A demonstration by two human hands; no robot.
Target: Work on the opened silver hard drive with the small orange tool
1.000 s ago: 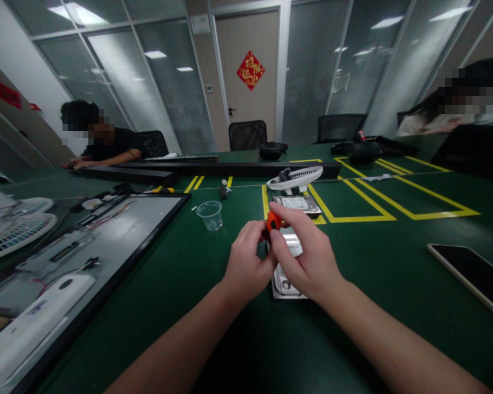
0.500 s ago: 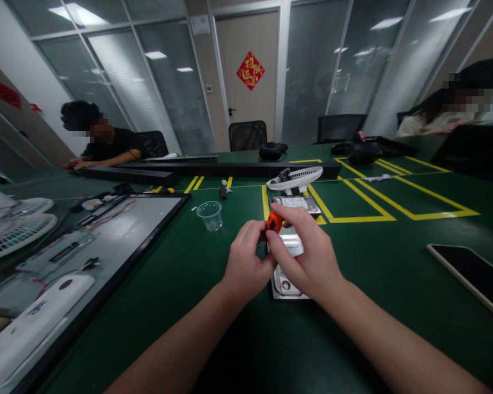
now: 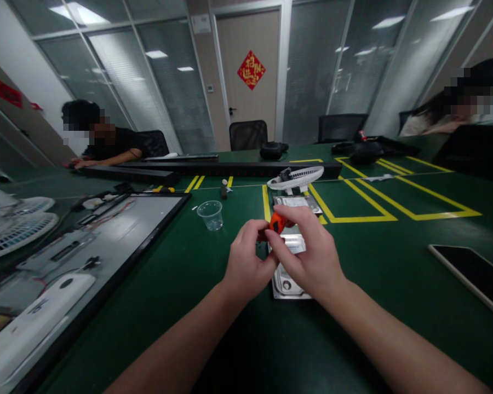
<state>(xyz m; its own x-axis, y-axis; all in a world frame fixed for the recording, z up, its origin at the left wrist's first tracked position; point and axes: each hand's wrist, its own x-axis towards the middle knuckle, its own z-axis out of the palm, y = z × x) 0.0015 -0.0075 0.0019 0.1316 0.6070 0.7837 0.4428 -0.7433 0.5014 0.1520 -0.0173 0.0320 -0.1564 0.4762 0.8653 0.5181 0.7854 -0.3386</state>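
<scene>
Between my hands is an orange-and-black screwdriver (image 3: 277, 223), seen by its handle end; its shaft is hidden. My right hand (image 3: 312, 251) pinches that handle between thumb and fingertips. Closed fingers of my left hand (image 3: 248, 254) meet the screwdriver from the left side, their tips partly covered. Below the hands a silver hard drive (image 3: 286, 282) lies on the green table, partly hidden by my right hand. A second hard drive (image 3: 312, 203) lies just beyond, near a white fan grille (image 3: 302, 178).
A clear plastic cup (image 3: 210, 215) stands left of my hands. A large grey panel with a black frame (image 3: 148, 219) fills the left side. On the right lies a phone-like device (image 3: 468, 273). Long black bars (image 3: 246, 168) cross the table's back. Two people sit beyond.
The orange handle has tilted or turned slightly within my fingers and shifted a little to the right. Both hands keep nearly the same place over the hard drive.
</scene>
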